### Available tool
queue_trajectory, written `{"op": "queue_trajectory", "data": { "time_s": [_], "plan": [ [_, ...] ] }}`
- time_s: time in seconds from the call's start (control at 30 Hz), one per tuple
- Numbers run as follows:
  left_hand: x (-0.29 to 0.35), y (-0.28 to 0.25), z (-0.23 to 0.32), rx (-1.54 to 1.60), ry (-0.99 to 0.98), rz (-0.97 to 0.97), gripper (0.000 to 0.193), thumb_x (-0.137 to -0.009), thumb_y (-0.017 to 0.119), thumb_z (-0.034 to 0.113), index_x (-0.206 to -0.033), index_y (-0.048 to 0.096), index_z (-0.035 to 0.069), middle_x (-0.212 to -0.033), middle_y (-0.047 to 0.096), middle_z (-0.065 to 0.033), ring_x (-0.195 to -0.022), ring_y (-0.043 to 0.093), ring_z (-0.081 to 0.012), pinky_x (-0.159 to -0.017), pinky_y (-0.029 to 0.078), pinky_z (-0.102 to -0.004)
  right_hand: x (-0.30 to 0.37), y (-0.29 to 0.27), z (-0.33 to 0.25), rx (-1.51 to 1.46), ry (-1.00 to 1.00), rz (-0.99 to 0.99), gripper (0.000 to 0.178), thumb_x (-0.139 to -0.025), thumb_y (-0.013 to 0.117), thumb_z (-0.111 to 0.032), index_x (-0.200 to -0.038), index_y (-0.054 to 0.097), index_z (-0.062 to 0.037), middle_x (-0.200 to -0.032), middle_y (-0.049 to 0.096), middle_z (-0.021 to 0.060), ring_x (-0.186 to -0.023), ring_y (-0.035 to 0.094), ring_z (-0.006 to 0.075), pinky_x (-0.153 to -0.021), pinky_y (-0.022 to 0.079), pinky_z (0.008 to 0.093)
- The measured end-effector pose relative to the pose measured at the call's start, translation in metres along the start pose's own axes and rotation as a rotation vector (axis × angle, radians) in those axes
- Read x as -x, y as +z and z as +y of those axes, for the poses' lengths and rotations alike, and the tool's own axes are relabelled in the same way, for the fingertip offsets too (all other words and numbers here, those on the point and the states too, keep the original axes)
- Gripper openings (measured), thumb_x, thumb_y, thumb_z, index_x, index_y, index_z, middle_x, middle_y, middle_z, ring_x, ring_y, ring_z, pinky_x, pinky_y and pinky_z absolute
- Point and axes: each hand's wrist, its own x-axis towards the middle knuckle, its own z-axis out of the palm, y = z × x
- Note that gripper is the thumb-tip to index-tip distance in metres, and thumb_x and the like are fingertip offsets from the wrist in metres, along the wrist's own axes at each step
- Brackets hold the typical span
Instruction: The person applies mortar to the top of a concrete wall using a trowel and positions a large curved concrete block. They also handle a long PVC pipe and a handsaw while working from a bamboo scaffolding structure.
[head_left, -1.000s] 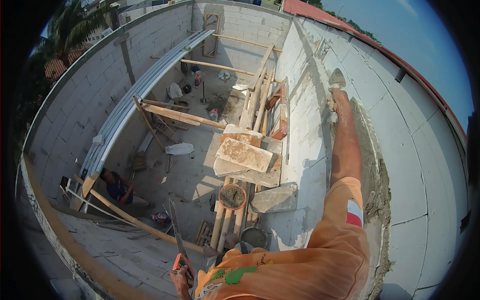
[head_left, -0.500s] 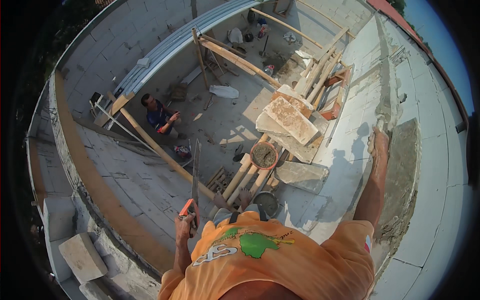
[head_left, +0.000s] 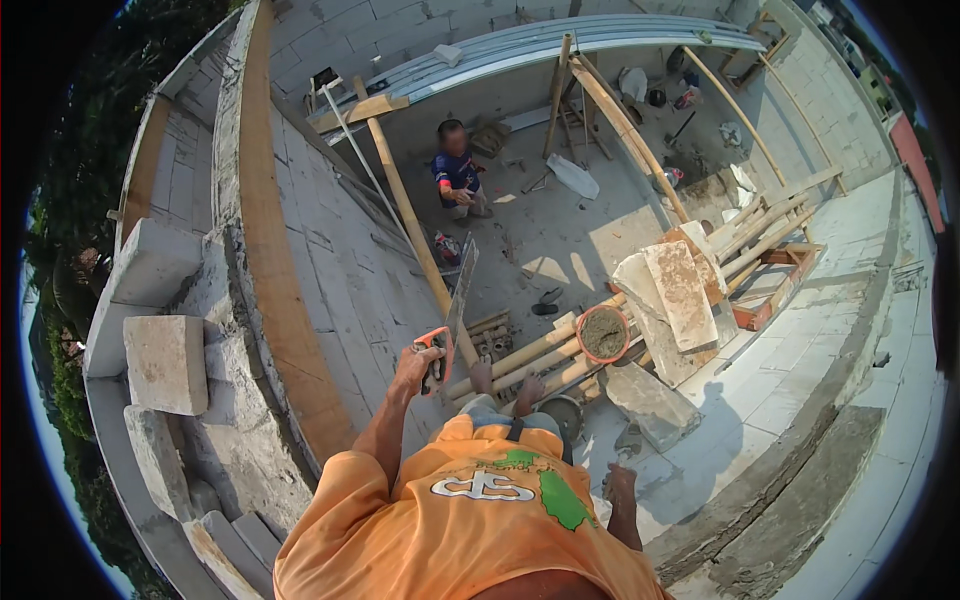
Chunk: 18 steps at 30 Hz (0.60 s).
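My left hand (head_left: 412,370) is closed round the orange handle of a handsaw (head_left: 463,285), whose long grey blade points up and away from me. Lower right, my right hand (head_left: 620,484) grips a small trowel (head_left: 628,440) with a grey blade, held away from the wall. Beyond it lies a flat grey block (head_left: 650,405) on the planks. A round reddish tub (head_left: 603,334) of wet grey mortar stands on the bamboo poles in front of me. A dark bucket (head_left: 563,415) sits by my feet, partly hidden by my shirt.
Pale blocks (head_left: 680,295) are stacked on the poles (head_left: 530,352). Left is a block wall with a wooden board (head_left: 285,330) and loose blocks (head_left: 165,365). A mortar-smeared wall (head_left: 800,510) runs along the right. Below, another person (head_left: 458,175) crouches on the floor.
My right hand has drawn the trowel back from the right wall, down toward my body. My view has turned left, and my left hand with the saw has lifted slightly.
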Motion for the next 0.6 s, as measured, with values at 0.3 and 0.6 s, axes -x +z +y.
{"op": "queue_trajectory", "data": {
  "time_s": [0.3,0.6],
  "plan": [
    [-0.106,0.014,0.016,-0.026,0.058,-0.029,0.010,-0.075,0.068,0.010,-0.083,0.068,0.003,-0.072,0.065,-0.0036,-0.061,0.060,-0.0144,-0.057,0.047,-0.0301,0.010,-0.008,0.015,0.081,-0.045,0.001,0.017,-0.083,0.068,-0.010,-0.088,0.054,-0.0041,-0.058,0.050,0.0022,-0.043,0.050,0.0166,-0.039,0.041,0.0319],
    [-0.222,0.014,0.001,0.050,0.076,0.051,0.016,-0.075,0.072,0.013,-0.085,0.065,0.002,-0.073,0.060,-0.0023,-0.064,0.054,-0.0145,-0.060,0.044,-0.0322,0.021,-0.004,0.024,0.253,-0.049,-0.099,0.018,-0.085,0.067,-0.011,-0.088,0.051,-0.0049,-0.062,0.049,0.0021,-0.045,0.049,0.0139,-0.040,0.042,0.0302]
  ]
}}
